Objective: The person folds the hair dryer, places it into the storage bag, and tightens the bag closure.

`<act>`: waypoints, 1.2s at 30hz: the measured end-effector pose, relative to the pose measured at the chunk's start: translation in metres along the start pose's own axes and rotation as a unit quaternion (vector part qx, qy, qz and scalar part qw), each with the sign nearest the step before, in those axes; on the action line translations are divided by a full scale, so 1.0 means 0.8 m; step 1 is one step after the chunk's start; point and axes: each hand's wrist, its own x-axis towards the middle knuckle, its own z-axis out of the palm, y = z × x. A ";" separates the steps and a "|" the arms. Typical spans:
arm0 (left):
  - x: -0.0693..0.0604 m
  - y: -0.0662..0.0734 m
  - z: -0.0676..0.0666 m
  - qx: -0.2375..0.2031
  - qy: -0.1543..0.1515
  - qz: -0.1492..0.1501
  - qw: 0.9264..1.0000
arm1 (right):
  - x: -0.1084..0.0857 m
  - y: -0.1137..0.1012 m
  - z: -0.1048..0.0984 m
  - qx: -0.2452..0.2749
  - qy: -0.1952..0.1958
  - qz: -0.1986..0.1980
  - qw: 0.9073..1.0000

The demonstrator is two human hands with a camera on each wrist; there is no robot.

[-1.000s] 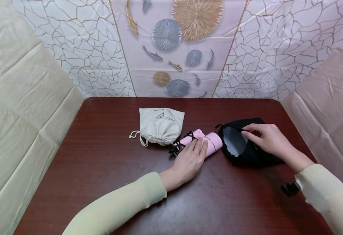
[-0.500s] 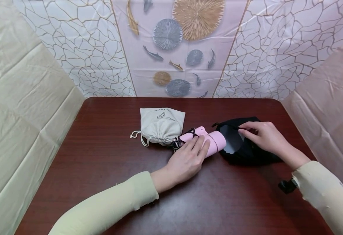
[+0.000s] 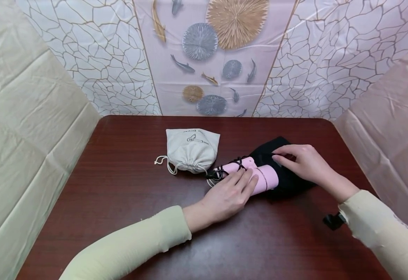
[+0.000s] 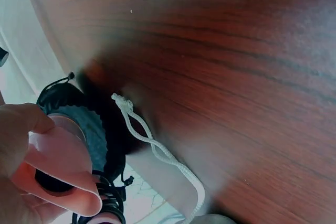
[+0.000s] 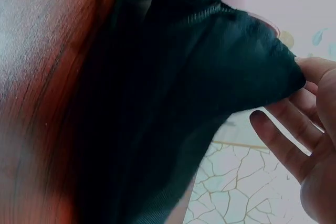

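A pink hair dryer (image 3: 265,179), its black cord bundled at the left, lies at the mouth of a black drawstring bag (image 3: 291,177). My left hand (image 3: 226,196) lies over the dryer; in the left wrist view that hand (image 4: 21,156) has thumb and fingers round the pink body (image 4: 63,156), whose end is at the opening of the black bag (image 4: 94,135). With thumb and fingertips my right hand (image 3: 303,163) pinches the bag's rim; the right wrist view shows the black cloth (image 5: 210,72) lifted by the right hand (image 5: 310,114). How deep the dryer sits is hidden.
A white drawstring bag (image 3: 193,149) with a printed dryer picture lies left of the pink dryer, its cord (image 4: 163,153) trailing on the dark red table (image 3: 137,186). Fabric walls stand behind and on both sides.
The black bag and my right hand have moved left, bringing the bag's mouth against the dryer. The dryer and my left hand have shifted slightly right.
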 end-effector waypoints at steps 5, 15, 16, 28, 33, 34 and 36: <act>0.000 0.004 0.000 0.004 -0.002 0.026 1.000 | 0.004 -0.005 0.006 0.005 -0.001 -0.009 1.000; -0.007 0.016 0.000 0.034 0.013 0.090 0.995 | 0.008 -0.005 0.011 0.004 -0.009 -0.014 1.000; -0.007 0.017 -0.001 0.034 0.012 0.094 0.995 | 0.009 -0.005 0.012 0.005 -0.010 -0.015 1.000; -0.007 0.022 0.000 0.035 0.010 0.132 0.991 | 0.008 -0.009 0.014 -0.008 -0.027 -0.019 0.999; -0.010 0.024 0.001 0.035 0.013 0.151 0.988 | 0.007 -0.009 0.013 -0.014 -0.018 -0.026 0.999; -0.009 0.024 0.002 0.035 0.013 0.150 0.988 | 0.007 -0.010 0.014 -0.015 -0.020 -0.029 0.999; -0.008 0.023 0.006 0.033 0.009 0.146 0.989 | 0.007 -0.011 0.014 -0.013 -0.025 -0.033 0.999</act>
